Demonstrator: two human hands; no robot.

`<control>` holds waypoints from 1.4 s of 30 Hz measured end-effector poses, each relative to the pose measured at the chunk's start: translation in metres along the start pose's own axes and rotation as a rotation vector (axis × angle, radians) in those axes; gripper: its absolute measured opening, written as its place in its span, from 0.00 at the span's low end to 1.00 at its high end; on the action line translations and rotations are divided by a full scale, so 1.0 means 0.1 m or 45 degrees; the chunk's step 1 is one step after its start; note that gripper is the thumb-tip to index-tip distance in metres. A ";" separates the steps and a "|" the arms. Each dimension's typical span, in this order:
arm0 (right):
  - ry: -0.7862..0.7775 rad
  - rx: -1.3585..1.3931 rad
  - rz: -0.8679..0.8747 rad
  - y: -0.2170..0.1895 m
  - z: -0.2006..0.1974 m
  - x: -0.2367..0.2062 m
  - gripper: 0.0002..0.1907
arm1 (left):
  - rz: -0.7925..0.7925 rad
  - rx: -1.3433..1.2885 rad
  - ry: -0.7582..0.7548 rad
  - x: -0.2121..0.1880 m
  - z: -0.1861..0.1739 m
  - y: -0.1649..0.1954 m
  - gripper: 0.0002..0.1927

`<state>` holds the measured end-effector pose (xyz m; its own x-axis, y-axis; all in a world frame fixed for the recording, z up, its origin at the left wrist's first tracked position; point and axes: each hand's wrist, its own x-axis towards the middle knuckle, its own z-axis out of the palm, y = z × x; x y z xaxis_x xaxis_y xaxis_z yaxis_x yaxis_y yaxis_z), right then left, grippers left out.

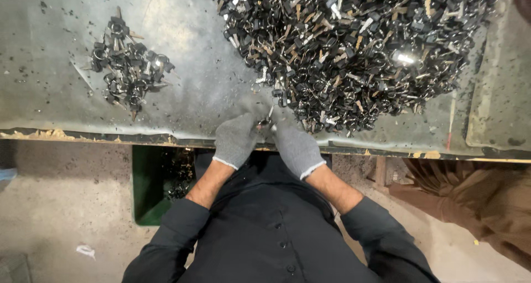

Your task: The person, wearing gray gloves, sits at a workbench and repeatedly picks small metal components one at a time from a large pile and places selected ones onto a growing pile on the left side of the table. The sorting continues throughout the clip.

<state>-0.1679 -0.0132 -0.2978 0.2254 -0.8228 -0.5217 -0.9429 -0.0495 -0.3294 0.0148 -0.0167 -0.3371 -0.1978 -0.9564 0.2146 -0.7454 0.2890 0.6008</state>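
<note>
At the near edge of the grey worktable [182, 67], both hands are working close together, each in a grey knit glove. Left hand [236, 139] and right hand [297, 146] meet fingertip to fingertip, and between them sits a small metal piece [265, 122], a ring with a pale sliver sticking up from it. Both sets of fingers are pressed together on that piece, pinching it from either side, right at the table's front lip. Just beyond the hands, touching distance from the fingertips, spreads the large heap [354, 45] of black and silver key-like parts with rings, filling the table's upper right. Well apart on the left lies a small pile [128, 67] of the same kind of parts, loosely clustered, with dark specks scattered over the surface around it. Below the table edge, beside the left forearm, a green bin [152, 186] stands on the floor with dark pieces inside. Off to the right, brown cloth [475, 197] shows beneath the table.
</note>
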 end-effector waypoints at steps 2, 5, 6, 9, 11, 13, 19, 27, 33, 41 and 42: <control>0.213 -0.131 -0.214 -0.03 -0.01 0.00 0.10 | -0.016 0.019 -0.003 -0.02 0.03 0.00 0.05; 0.283 -0.166 -0.205 -0.14 0.00 0.04 0.07 | 0.093 0.050 0.028 -0.04 0.05 0.04 0.05; 0.266 -0.151 -0.155 -0.15 0.01 0.06 0.06 | 0.089 0.038 0.052 -0.04 0.04 0.05 0.03; -0.084 0.230 -0.136 -0.04 -0.03 0.14 0.18 | 0.048 0.080 0.201 -0.02 -0.09 0.08 0.05; 0.009 0.480 -0.235 0.10 -0.03 0.15 0.29 | -0.015 0.178 0.419 0.05 -0.20 0.09 0.06; 0.193 0.383 -0.368 0.20 0.00 0.15 0.32 | 0.140 -0.007 0.400 0.22 -0.26 0.11 0.07; 0.365 0.164 -0.476 0.11 0.10 0.09 0.44 | 0.426 0.246 -0.036 0.87 -0.15 0.22 0.20; 0.272 0.238 0.111 0.23 -0.02 0.06 0.17 | 0.451 0.038 0.127 0.45 -0.05 0.19 0.17; 0.516 0.195 -0.359 0.17 0.06 0.10 0.22 | 0.301 -0.033 0.189 0.37 0.08 0.05 0.16; 0.298 0.376 -0.139 0.03 -0.13 0.18 0.20 | -0.112 -0.201 0.000 0.33 -0.07 -0.05 0.20; 0.366 0.422 -0.233 0.04 -0.13 0.18 0.21 | -0.053 -0.226 0.040 0.32 -0.07 -0.05 0.19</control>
<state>-0.1704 -0.0358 -0.2983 0.2597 -0.9430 -0.2080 -0.7543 -0.0636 -0.6535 0.0171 -0.0489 -0.3278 -0.1474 -0.9668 0.2088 -0.6277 0.2546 0.7357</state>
